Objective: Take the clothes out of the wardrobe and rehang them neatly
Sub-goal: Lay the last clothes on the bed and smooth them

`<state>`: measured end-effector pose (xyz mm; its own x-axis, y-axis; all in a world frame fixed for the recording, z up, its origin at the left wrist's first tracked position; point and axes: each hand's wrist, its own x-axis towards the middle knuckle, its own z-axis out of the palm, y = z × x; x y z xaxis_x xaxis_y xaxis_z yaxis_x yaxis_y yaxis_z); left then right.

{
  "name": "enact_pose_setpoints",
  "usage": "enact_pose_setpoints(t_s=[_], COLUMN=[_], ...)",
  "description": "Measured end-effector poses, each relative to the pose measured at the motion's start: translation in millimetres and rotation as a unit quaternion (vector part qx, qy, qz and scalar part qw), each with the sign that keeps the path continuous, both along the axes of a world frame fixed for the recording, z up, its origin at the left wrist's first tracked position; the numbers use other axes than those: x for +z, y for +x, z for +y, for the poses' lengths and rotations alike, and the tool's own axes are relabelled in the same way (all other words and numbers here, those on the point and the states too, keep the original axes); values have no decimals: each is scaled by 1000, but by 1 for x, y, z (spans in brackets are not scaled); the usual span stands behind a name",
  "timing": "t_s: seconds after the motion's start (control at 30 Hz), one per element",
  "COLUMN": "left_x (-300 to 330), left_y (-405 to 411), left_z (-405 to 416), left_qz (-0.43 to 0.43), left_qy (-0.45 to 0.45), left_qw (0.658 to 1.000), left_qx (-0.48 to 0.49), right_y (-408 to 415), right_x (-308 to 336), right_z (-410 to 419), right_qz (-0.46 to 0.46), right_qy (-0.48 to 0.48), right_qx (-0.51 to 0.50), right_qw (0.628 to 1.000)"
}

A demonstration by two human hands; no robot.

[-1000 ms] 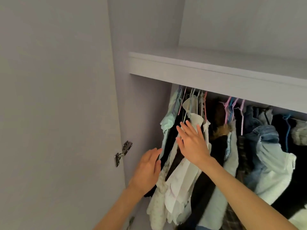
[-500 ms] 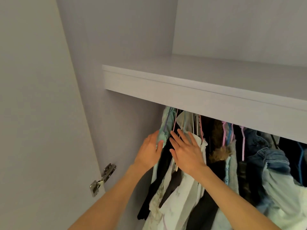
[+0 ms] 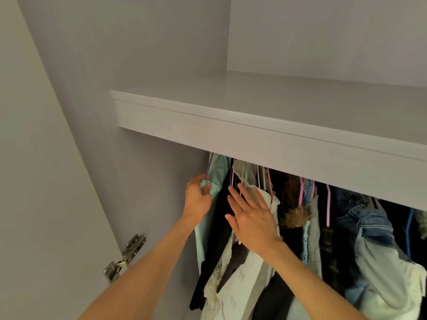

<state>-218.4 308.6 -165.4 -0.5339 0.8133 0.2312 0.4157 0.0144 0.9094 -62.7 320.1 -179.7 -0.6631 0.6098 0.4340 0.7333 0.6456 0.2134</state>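
The left hand (image 3: 198, 199), open half a second ago, now grips the mint garment (image 3: 216, 174) just under the shelf (image 3: 265, 144), probably at its hanger. The right hand (image 3: 251, 218) stays flat, holding neighbouring clothes (image 3: 265, 199) aside for removal.

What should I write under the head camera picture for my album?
Left hand grips a mint-green garment while the right hand presses flat on hanging white clothes.

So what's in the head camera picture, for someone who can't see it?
A person's left hand grips the pale mint-green garment hanging leftmost in the wardrobe, while the open right hand presses on the white patterned garment beside it, under a white shelf.
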Motion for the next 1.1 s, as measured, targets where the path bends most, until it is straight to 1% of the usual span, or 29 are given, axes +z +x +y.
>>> enact_pose_setpoints(t_s=[0.1,0.23,0.37,0.43,0.5,0.53,0.6,0.63,0.67,0.73,0.77,0.83,0.87,0.9,0.97,1.0,1.1], left_x=[8,-5,-28,-35,-40,-43,-50,-55,-59,-67,-71,-78,-79,-81,-84,-86,-92], left_y=[-4,-6,-18,-23,-27,-28,-31,-32,-33,-33,-34,-35,-34,-34,-36,-37,-43], left_z=[-12,-46,-80,-98,-117,-128,-149,-159,-169,-188,-197,-215,-222,-231,-248,-258,-284], left_qz=[-4,12,12,21,29,32,51,64,73,82,85,87,87,86,91,95,98], left_qy=[32,26,-23,-39,-44,-43,-35,-32,-30,-29,-28,-28,-32,-38,-48,-52,-59], left_qw=[999,1000,1000,999,998,998,998,997,997,996,996,996,995,995,993,992,993], left_qx=[0,1,8,15,17,17,16,16,15,11,6,-13,-27,-41,-62,-66,-40], right_y=[-1,-3,-21,-35,-53,-62,-82,-93,-103,-119,-125,-132,-132,-131,-128,-126,-116], right_x=[-1,-2,9,11,13,14,20,22,20,16,15,8,4,0,-6,-11,-25], right_z=[0,0,-9,-18,-32,-42,-62,-69,-74,-85,-91,-106,-110,-117,-131,-138,-153], right_qz=[3,38,133,166,210,249,332,356,368,394,421,488,510,520,520,507,430], right_qy=[3,-4,-42,-68,-133,-183,-301,-365,-406,-464,-502,-575,-592,-602,-611,-611,-597], right_qx=[3,20,42,65,80,84,63,38,20,-7,-15,-16,-16,-12,-10,-17,-46], right_qw=[1000,999,989,982,965,947,892,859,836,793,755,656,624,606,597,608,676])
